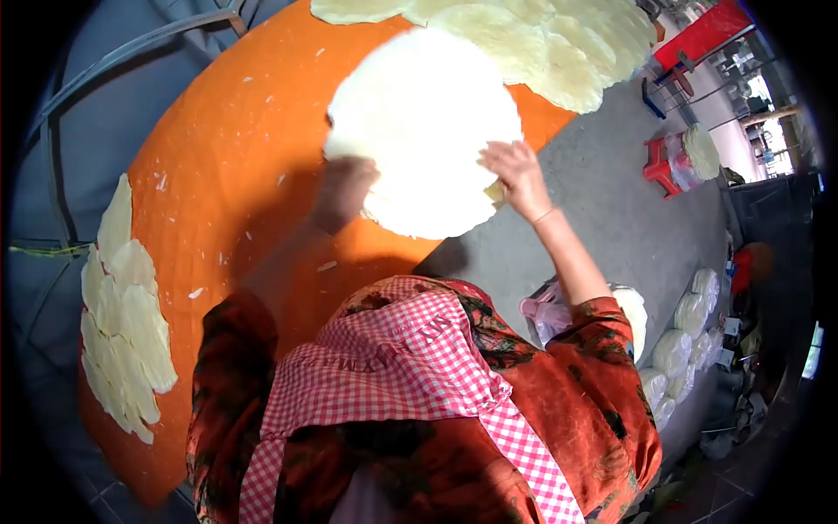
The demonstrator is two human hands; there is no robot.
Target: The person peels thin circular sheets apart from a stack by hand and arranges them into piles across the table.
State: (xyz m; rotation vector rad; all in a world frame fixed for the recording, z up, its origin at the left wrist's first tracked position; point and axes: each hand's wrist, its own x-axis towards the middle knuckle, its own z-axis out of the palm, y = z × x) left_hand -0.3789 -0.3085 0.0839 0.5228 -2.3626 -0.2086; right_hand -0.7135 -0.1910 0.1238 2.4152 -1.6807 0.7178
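A large, thin round flatbread (pixel 428 131), bright white in the strong light, is held up in front of me over the orange sheet (pixel 227 166). At its lower left edge is my left hand (pixel 345 188), in shadow and slightly blurred, with its fingers closed on the rim. My right hand (pixel 519 176) grips the opposite edge with bent fingers; the thumb is mostly hidden. Beyond it, overlapping pale flatbreads (pixel 559 52) lie along the far end of the orange sheet. Another overlapping group of flatbreads (pixel 127 332) rests at the left edge.
Grey floor (pixel 602 183) runs along the right side. A red stool (pixel 661 168) there bears a stack of round sheets (pixel 701 153). Several clear-wrapped packs (pixel 672 354) sit at the lower right. A metal frame (pixel 57 166) stands at the left. Small white flakes dot the orange sheet.
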